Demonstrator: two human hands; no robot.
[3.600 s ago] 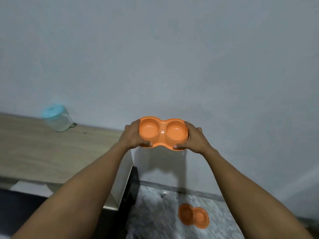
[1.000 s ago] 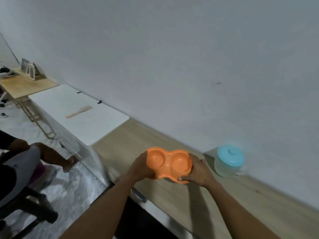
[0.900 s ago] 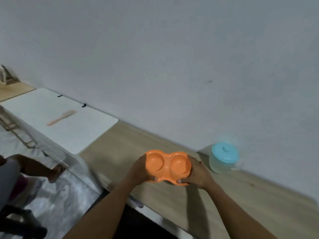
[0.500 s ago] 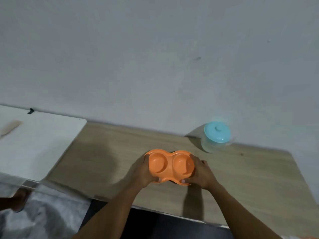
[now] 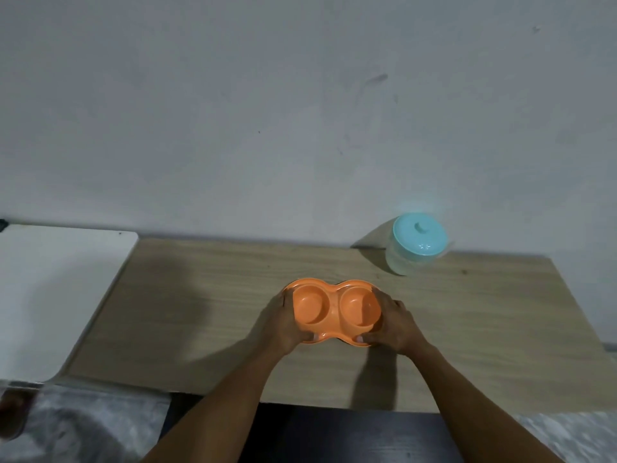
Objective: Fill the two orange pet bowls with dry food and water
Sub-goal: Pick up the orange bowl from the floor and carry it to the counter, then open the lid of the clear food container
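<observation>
I see the orange double pet bowl (image 5: 332, 310) near the middle of the wooden tabletop (image 5: 200, 312) — one moulded plastic piece with two round wells side by side, joined at a pinched waist. Both wells look empty and dry. It sits level, long side running left to right, open side up. My left hand (image 5: 283, 324) grips its left end and my right hand (image 5: 394, 324) its right end — thumbs on the near rim. Whether its base touches the wood, I can't tell.
</observation>
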